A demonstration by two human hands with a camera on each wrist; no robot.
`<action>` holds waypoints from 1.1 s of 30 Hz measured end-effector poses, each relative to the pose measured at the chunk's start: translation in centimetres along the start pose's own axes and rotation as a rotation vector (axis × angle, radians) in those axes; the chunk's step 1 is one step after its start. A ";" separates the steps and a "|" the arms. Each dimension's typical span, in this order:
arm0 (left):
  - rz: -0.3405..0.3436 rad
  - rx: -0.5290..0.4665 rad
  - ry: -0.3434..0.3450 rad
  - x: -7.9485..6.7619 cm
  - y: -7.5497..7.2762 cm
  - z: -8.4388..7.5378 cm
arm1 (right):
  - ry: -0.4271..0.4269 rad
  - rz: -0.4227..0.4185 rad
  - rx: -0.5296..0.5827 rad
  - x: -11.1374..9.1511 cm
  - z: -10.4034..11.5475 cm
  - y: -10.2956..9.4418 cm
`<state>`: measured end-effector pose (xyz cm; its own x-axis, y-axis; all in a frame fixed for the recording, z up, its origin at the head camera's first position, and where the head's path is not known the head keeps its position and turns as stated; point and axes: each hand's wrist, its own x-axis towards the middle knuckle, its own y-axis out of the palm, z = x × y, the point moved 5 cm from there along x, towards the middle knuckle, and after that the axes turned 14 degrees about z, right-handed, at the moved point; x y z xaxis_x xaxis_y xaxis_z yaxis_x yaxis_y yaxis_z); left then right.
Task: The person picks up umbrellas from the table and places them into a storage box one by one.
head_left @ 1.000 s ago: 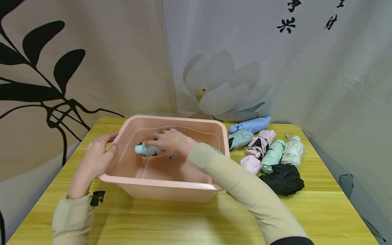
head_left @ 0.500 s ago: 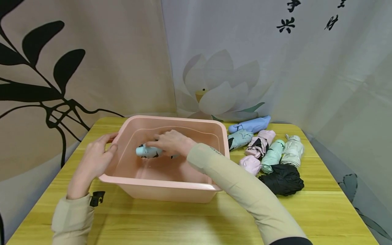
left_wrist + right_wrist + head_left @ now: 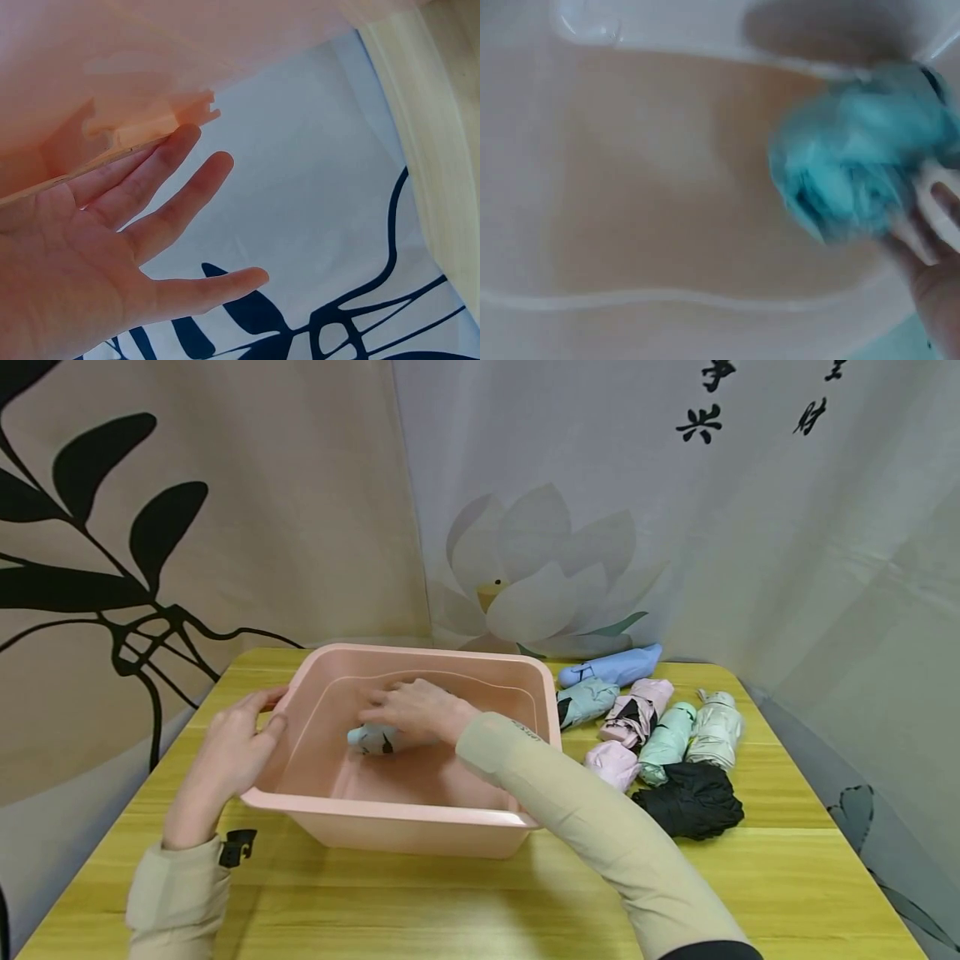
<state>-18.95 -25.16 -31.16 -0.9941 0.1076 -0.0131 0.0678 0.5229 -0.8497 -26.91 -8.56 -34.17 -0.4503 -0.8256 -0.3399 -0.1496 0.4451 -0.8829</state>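
A pink plastic basin [image 3: 405,810] stands on the wooden table. My left hand [image 3: 238,739] rests at its left rim; in the left wrist view the straight fingers [image 3: 176,214] lie along the underside of that rim, thumb apart. Inside the basin, my right hand [image 3: 420,706] holds a folded light blue umbrella [image 3: 378,741] with dark marks, lying sideways under the palm. In the right wrist view the gathered end of this umbrella [image 3: 847,165] is blurred and covers part of the fingers.
Right of the basin lie several more folded umbrellas: a blue one [image 3: 611,667], a grey-blue one [image 3: 588,702], a pink-and-black one [image 3: 637,714], a small pink one [image 3: 613,764], a mint one [image 3: 667,732], a whitish one [image 3: 716,731] and a black one [image 3: 693,802]. Behind hangs a printed curtain [image 3: 525,460].
The light blue umbrella has shifted slightly right and nearer in the basin, and the right fingers now sit further back over it. The left hand and the basin have stayed put.
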 end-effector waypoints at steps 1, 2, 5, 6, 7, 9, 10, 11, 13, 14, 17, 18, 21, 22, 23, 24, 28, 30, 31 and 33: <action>-0.001 0.001 0.000 0.0 0.0 0.0 | -0.001 -0.026 0.001 0.0 0.0 -0.2; -0.001 0.000 0.001 0.0 0.1 0.0 | -0.002 -0.048 0.002 0.0 -0.1 -0.3; -0.009 0.006 0.005 0.0 0.0 0.0 | 0.000 -0.087 0.000 -0.1 -0.2 -0.7; -0.010 0.006 0.006 0.0 0.0 0.0 | 0.000 -0.091 -0.003 -0.1 -0.2 -0.8; -0.010 0.004 0.006 -0.1 0.0 0.0 | 0.002 -0.095 -0.006 -0.1 -0.3 -0.9; -0.010 0.004 0.006 -0.1 0.0 0.0 | 0.008 -0.099 -0.012 -0.1 -0.4 -1.1; -0.009 0.005 0.005 -0.1 0.0 0.0 | 0.012 -0.100 -0.009 -0.2 -0.5 -1.3; -0.006 0.003 0.004 -0.1 0.0 0.0 | 0.017 -0.096 -0.006 -0.3 -0.6 -1.5; -0.002 0.001 0.001 -0.1 0.0 0.0 | 0.035 -0.077 -0.007 -0.5 -0.9 -1.9; 0.001 0.002 0.000 -0.1 0.0 0.0 | 0.044 -0.071 -0.004 -0.7 -1.0 -2.2; 0.006 0.000 -0.003 0.0 0.0 0.1 | 0.065 -0.072 0.016 -1.3 -1.5 -3.1; 0.006 -0.002 -0.003 0.0 0.1 0.1 | 0.070 -0.084 0.032 -1.6 -1.7 -3.3; 0.008 -0.004 -0.002 0.0 0.1 0.1 | 0.076 -0.124 0.092 -2.6 -2.1 -4.3; 0.008 -0.004 -0.002 0.0 0.1 0.1 | 0.077 -0.137 0.114 -3.0 -2.2 -4.6; 0.007 -0.003 -0.002 0.0 0.1 0.2 | 0.080 -0.142 0.133 -3.4 -2.4 -4.9; 0.008 -0.003 -0.004 0.0 0.1 0.2 | 0.083 -0.143 0.147 -3.7 -2.6 -5.2; 0.011 0.002 -0.004 0.1 0.2 0.2 | 0.084 -0.144 0.177 -5.2 -3.3 -6.5; 0.013 0.000 -0.005 0.1 0.2 0.2 | 0.086 -0.147 0.196 -6.0 -3.5 -7.1; 0.013 -0.002 -0.005 0.1 0.2 0.3 | 0.083 -0.151 0.214 -6.4 -3.6 -7.4; 0.014 -0.003 -0.006 0.1 0.2 0.3 | 0.076 -0.158 0.250 -7.3 -3.8 -7.8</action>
<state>-19.08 -25.26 -31.50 -0.9935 0.1103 -0.0281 0.0822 0.5242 -0.8476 -25.81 -4.69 -23.54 -0.5051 -0.8451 -0.1754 -0.0058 0.2066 -0.9784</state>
